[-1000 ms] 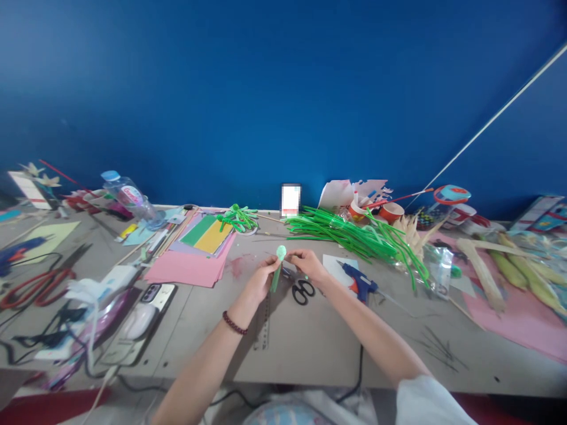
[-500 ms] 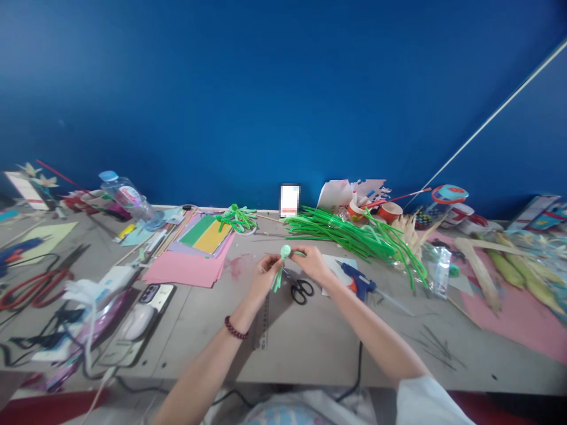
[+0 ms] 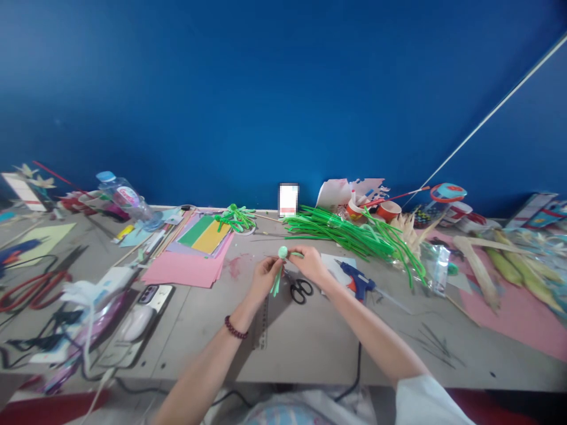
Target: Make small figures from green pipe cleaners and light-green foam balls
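Observation:
Above the middle of the table, my left hand (image 3: 264,276) pinches a pale green pipe-cleaner figure (image 3: 282,252). It has a round coiled top, and several loose strands hang below my fingers. Just to its right, my right hand (image 3: 310,264) is closed, thumb and forefinger pinching a short green strand at the figure's side. Whether that strand is joined to the figure cannot be made out. Black-handled scissors (image 3: 302,291) lie beneath my hands, their blades partly hidden. A clear ruler (image 3: 264,330) rests below my left hand.
Green pipe cleaners (image 3: 349,233) are heaped at the back right, near a blue glue gun (image 3: 361,281). Pink paper (image 3: 177,270) lies to the left, with a phone (image 3: 133,327) and red-handled scissors (image 3: 38,292) further out. A plastic bottle (image 3: 128,198) leans by the wall.
The green figure has shifted slightly left and turned a little in my fingers. Both hands keep their pinch, and the things on the table lie as before.

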Demonstrator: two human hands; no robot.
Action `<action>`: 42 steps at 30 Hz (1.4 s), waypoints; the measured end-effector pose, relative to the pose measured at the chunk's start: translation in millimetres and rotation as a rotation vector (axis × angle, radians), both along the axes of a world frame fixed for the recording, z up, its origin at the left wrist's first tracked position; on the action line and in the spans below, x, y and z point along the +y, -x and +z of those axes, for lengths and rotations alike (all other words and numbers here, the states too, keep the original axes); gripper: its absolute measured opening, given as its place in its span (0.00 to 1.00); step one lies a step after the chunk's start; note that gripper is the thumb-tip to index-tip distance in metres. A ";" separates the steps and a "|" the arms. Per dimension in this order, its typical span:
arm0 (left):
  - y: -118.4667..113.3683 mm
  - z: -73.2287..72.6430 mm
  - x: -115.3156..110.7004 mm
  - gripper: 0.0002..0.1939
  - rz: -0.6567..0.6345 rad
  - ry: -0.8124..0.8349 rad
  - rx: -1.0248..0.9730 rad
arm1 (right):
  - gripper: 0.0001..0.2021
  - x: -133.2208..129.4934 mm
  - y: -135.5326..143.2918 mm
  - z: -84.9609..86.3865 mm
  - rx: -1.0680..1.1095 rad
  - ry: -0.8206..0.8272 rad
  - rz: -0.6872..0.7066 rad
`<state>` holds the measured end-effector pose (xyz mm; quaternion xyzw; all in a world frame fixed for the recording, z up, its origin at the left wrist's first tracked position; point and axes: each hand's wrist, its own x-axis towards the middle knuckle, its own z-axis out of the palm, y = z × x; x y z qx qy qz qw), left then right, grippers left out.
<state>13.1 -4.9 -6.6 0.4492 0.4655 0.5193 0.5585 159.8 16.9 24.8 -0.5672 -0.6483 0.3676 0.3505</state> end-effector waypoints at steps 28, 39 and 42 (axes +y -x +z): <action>2.3 -7.1 2.8 0.15 0.215 -0.088 -0.182 | 0.11 -32.9 30.0 -10.8 0.097 -0.184 -0.031; 7.0 -6.5 7.8 0.16 0.227 -0.040 -0.178 | 0.18 -18.1 32.8 -31.8 0.494 0.285 -0.081; 11.2 -5.4 8.4 0.13 0.249 -0.087 -0.041 | 0.19 -14.0 29.5 -32.0 0.545 0.335 -0.084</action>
